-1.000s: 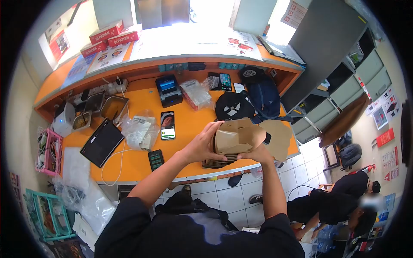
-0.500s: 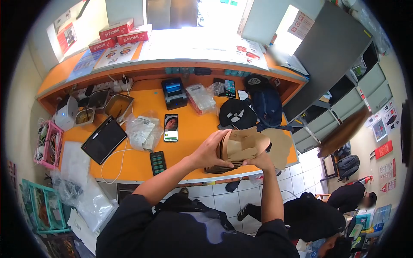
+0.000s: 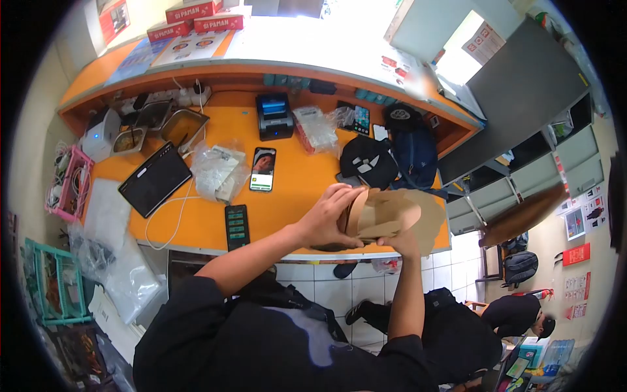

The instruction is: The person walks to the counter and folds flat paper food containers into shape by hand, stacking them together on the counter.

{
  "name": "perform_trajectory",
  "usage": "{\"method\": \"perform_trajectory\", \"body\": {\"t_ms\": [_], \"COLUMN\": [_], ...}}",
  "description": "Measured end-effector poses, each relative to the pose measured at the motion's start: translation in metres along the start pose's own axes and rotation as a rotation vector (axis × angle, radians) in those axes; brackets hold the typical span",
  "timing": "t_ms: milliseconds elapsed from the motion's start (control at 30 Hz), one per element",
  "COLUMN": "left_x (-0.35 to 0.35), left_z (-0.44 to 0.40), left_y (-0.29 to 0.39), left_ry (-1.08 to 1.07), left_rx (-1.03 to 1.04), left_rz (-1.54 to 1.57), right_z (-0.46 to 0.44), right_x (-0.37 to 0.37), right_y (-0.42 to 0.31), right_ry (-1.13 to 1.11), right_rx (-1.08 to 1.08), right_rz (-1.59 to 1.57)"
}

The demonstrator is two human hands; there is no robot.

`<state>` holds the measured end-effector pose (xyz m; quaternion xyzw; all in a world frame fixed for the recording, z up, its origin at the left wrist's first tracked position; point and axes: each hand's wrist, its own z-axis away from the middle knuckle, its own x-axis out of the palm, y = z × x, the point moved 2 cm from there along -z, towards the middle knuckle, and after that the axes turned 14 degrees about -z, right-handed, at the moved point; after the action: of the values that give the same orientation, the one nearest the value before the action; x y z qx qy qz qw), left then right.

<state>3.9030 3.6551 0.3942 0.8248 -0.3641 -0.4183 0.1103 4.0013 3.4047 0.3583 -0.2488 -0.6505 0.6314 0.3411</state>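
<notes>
At the counter's front right edge I hold a brown kraft paper box (image 3: 379, 215), its folded walls and flaps curving upward. My left hand (image 3: 326, 217) is closed on its left side, fingers over the upper rim and thumb along the near side. My right hand (image 3: 403, 242) grips the near right corner, with the thumb close to the left thumb. Brown cardboard (image 3: 431, 219) with a wavy outline shows just beyond the box to the right. My hands cover part of the box's lower edge.
The orange counter (image 3: 294, 196) carries a phone (image 3: 262, 168), a tablet (image 3: 155, 179), a small printer (image 3: 274, 116), a plastic bag (image 3: 221, 171) and a black cap (image 3: 368, 160). A backpack (image 3: 415, 153) stands at the back right. A person in black (image 3: 460, 333) is behind my right side.
My view has tilted, so the counter and its items sit higher in the picture. Both hands stay on the paper box, which appears slightly lower and turned relative to before.
</notes>
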Motion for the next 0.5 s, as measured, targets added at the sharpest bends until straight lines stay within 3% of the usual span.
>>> {"method": "perform_trajectory", "body": {"t_ms": [167, 200, 300, 500], "left_x": [-0.005, -0.01, -0.01, -0.008], "left_z": [-0.001, -0.001, 0.003, 0.013], "left_y": [-0.011, -0.009, -0.013, -0.025], "left_ry": [-0.108, -0.157, -0.163, -0.159], "left_rx": [-0.079, -0.101, -0.103, -0.182], "left_rz": [0.111, 0.119, 0.152, 0.092], "right_z": [-0.008, -0.01, -0.013, -0.013], "right_x": [-0.002, -0.003, 0.009, 0.017], "right_y": [-0.003, 0.0, -0.003, -0.009], "right_ry": [-0.053, -0.052, -0.057, -0.09], "right_rx": [-0.056, 0.041, 0.014, 0.065], "right_rz": [0.133, 0.141, 0.024, 0.119]}}
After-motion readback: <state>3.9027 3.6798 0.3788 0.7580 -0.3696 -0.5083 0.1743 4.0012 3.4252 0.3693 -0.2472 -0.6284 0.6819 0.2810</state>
